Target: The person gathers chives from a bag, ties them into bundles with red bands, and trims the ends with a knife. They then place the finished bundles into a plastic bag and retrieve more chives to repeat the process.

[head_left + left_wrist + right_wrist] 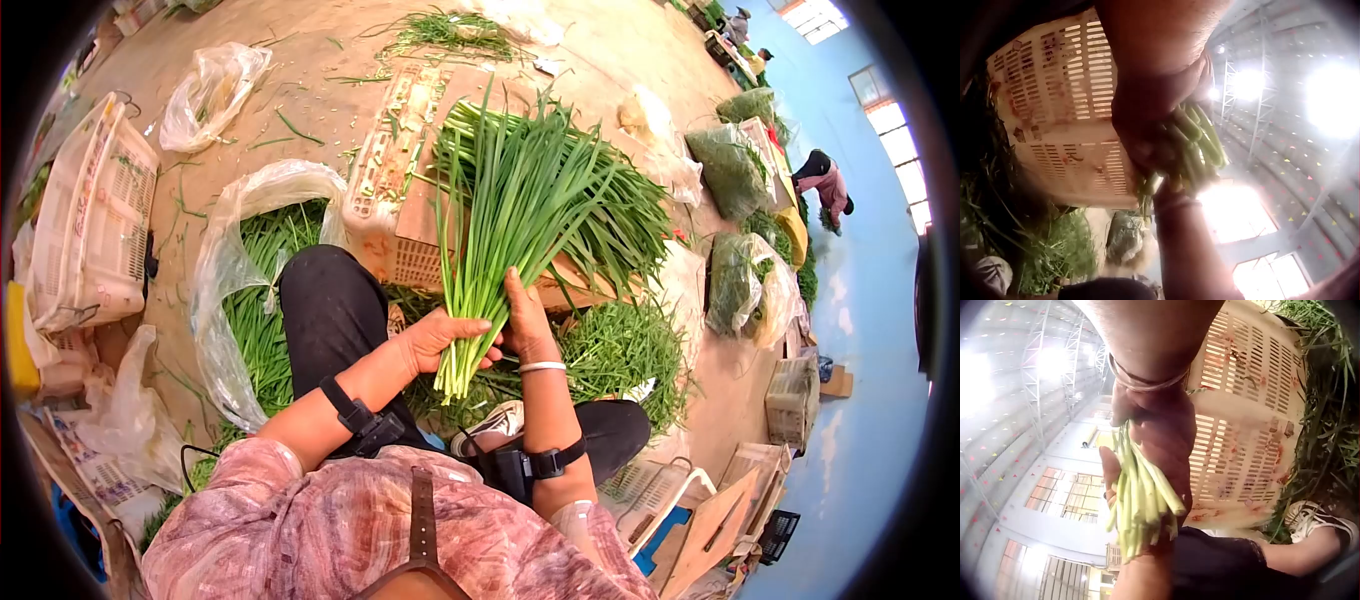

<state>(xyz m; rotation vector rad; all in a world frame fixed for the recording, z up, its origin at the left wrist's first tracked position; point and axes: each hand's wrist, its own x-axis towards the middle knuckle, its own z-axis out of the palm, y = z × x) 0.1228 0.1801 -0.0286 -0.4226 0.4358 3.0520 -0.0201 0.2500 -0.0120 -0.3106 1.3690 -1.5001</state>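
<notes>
- We see a tan floor (310,60) strewn with green scraps and, on the far right, a pale blue wall (850,350).
- We have a slotted plastic crate (412,265) in front of the knees, with a pile of garlic chives (625,210) on top; an open plastic bag (222,260) of greens lies to the left and loose greens (620,360) to the near right.
- We hold the bunch of garlic chives (505,210) above the near side of the crate, its lower stems over the lap.
- Our left hand (435,338) grips the stems from the left, thumb laid across their front and fingers bent behind.
- Our right hand (525,320) closes round the stems from the right, thumb pointing up along them; its grip has little opening beyond the bunch's thickness.
- We judge that if both grips loosen, thin outer stems could slip out or the cut ends go uneven; squeezing too hard could bruise them, and the spread leaves could snag in the pile behind.
- Our bunch's long axis runs near to far, leaning slightly right: pale cut ends near, dark leaf tips fanning out far.
</notes>
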